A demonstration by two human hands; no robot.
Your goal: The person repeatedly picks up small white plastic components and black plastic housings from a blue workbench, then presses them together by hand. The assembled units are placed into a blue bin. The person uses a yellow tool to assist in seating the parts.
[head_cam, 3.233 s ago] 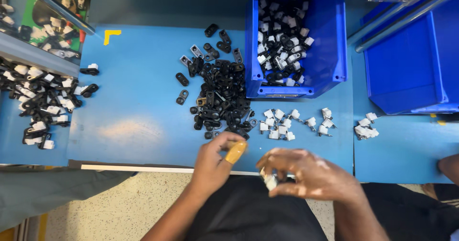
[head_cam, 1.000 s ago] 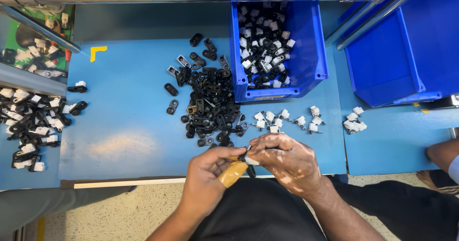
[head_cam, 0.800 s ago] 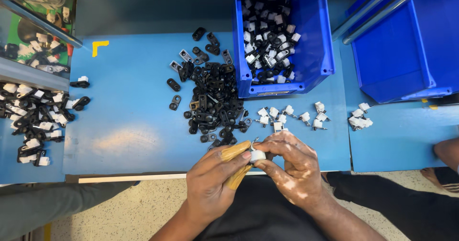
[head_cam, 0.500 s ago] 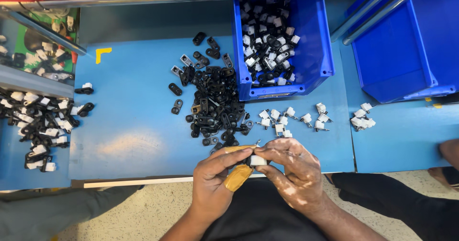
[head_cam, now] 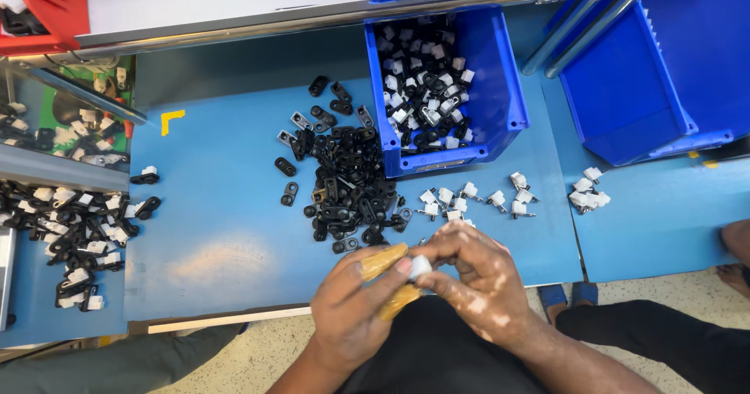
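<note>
Down at the near edge of the blue table [head_cam: 219, 230], in the head view, we bring both hands together. Our left hand [head_cam: 351, 308], two fingertips [head_cam: 383, 260] wrapped in tan tape, pinches a small white clip [head_cam: 419, 266] between thumb and forefinger. Our right hand [head_cam: 476, 277] curls closed around the same clip from the other side, fingers bent tight on it. Just beyond our knuckles lies a heap of black clips [head_cam: 344, 191], with loose white clips [head_cam: 469, 200] scattered to its right. Behind them stands a blue bin [head_cam: 508, 113] holding assembled black-and-white pieces. More assembled pieces [head_cam: 70, 230] lie at the far left.
</note>
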